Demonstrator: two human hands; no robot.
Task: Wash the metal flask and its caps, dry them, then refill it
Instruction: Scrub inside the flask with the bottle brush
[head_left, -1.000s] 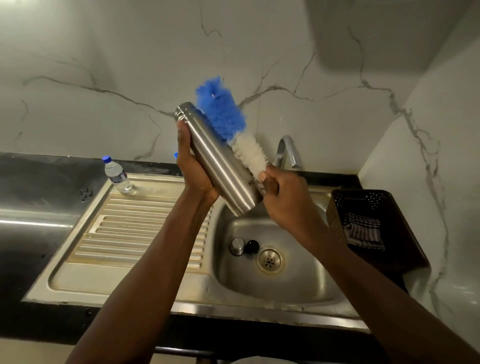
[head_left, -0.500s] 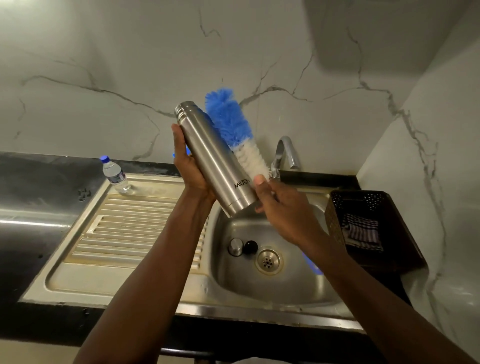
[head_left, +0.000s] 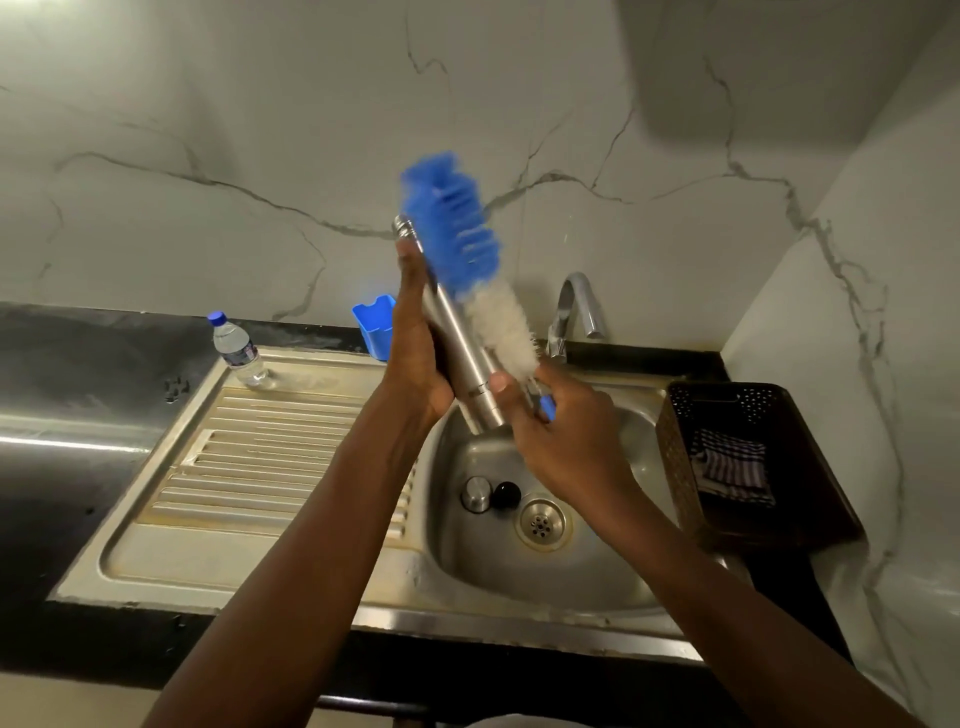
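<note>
Two hands are busy over the sink (head_left: 613, 571). The left hand (head_left: 415, 353) has its grip wrapped round the middle of the metal flask (head_left: 462, 358). The right hand (head_left: 561, 431) is closed tight on the handle of the brush (head_left: 457, 228). Half a second ago the flask leaned further over and the brush sat lower. Now the flask stands steeper, held above the basin, and the bristles have run up its outer side, blurred with speed. I take that as a scrubbing stroke, so the flask's outside is mid-wash and the drying and refilling are yet to come.

Counting up: one flask, one brush with blue and white bristles, and two caps in the basin beside the drain, a steel cap (head_left: 477, 493) touching a black cap (head_left: 506, 494). One tap (head_left: 576, 306) stands behind. One water bottle (head_left: 236, 351) stands on the drainboard and one blue holder (head_left: 375, 325) at the wall. One dark basket (head_left: 675, 467) on the desk holds one checked cloth (head_left: 732, 467).
</note>
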